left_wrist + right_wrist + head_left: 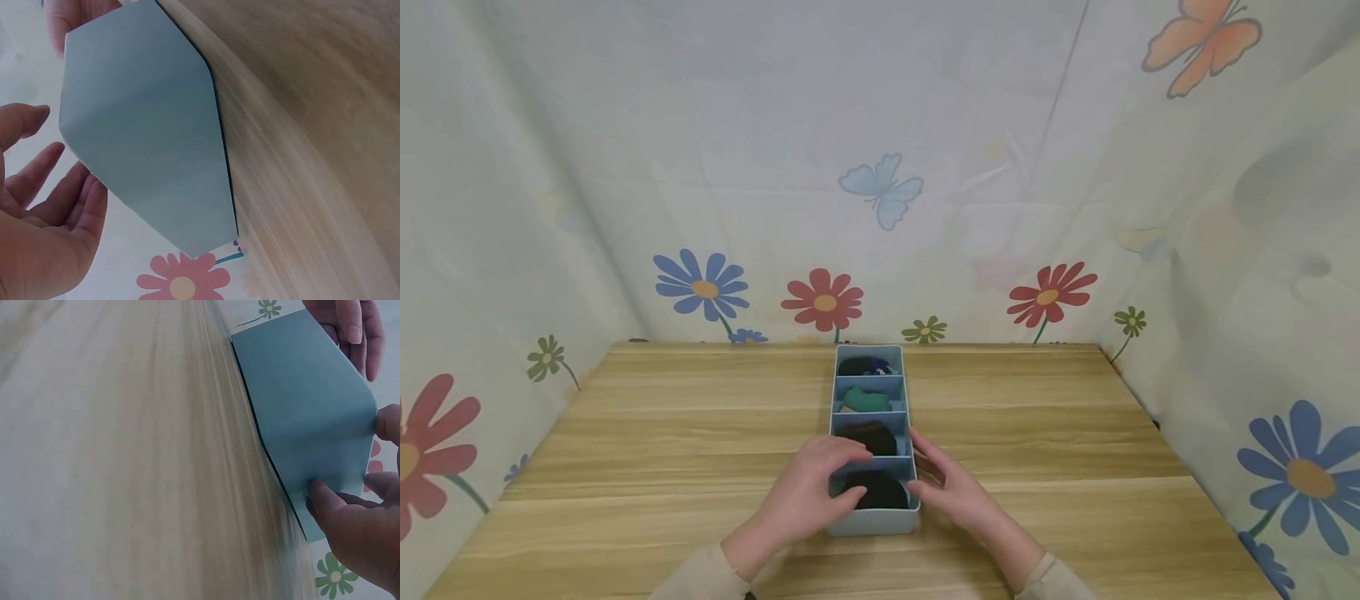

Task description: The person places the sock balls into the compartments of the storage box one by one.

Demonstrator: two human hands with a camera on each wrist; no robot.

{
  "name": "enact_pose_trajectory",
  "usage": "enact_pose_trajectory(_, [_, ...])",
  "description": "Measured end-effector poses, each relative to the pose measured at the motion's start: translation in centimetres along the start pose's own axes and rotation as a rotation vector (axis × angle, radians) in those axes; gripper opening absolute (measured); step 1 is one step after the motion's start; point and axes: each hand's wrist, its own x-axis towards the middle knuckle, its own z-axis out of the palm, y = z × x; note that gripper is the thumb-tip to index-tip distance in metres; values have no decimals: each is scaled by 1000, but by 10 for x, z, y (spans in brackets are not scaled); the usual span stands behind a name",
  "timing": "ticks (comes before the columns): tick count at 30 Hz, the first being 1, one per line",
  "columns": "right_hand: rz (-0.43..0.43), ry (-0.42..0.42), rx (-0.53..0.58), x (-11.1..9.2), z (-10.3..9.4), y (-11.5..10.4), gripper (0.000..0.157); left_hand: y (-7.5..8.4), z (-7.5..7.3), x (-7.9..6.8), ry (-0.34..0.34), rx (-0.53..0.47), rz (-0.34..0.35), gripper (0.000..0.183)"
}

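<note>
A long light-blue storage box with a row of compartments stands on the table. In its nearest compartment lies a black folded cloth piece; a dark brown one fills the compartment behind. Farther back are a green cloth piece and a dark navy patterned one. My left hand is at the left rim, its loosely bent fingers and thumb over the two nearest compartments. My right hand touches the right wall with its fingertips, the thumb at the rim near the front corner.
The box rests on a wood-grain table that reaches back to a hanging cloth printed with flowers and butterflies. More of this cloth hangs along the left and right sides.
</note>
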Motion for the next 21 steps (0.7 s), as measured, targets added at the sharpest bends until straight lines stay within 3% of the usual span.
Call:
enact_pose_trajectory(4, [7, 6, -4, 0, 0, 0, 72, -1, -3, -2, 45, 5, 3, 31])
enact_pose_trajectory(10, [15, 5, 2, -1, 0, -2, 73, -3, -8, -3, 56, -11, -85, 30])
enact_pose_trajectory(16, [0, 16, -50, -1, -3, -4, 69, -13, -13, -7, 151, 19, -12, 30])
enact_pose_trajectory(21, [-55, 57, -127, -1, -8, -6, 64, -22, -16, -12, 163, 42, -84, 31])
